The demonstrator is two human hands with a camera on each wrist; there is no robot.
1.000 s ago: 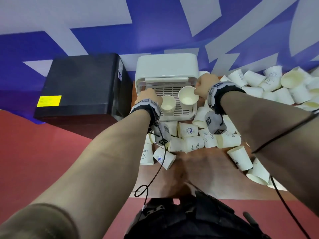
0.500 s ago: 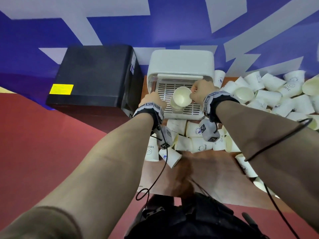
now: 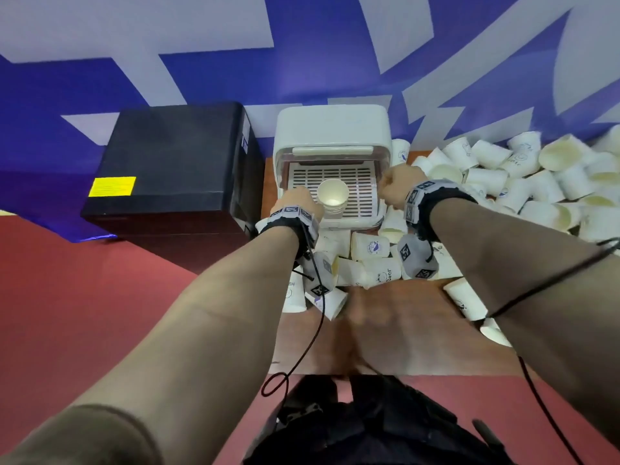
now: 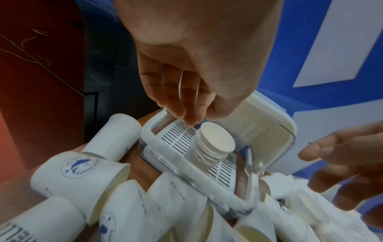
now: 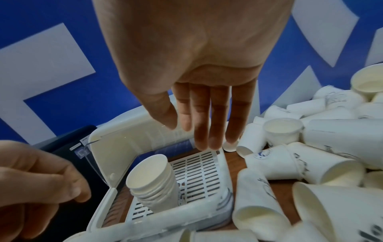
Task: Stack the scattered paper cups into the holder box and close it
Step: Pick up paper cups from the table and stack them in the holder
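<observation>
Stack of cups (image 3: pixel 332 198) stands in holder box (image 3: pixel 376 217) between empty hands.

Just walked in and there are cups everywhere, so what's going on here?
A person is nesting paper cups into a white holder box with its lid up. A stack of cups stands on its slotted tray. The left hand and right hand hover over the box, holding nothing. Many loose cups lie on the table.

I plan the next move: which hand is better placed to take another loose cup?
Probably the right hand: it is open, holds nothing, and sits beside the big pile of loose cups. The left hand hovers by the stack in the holder box.
</observation>
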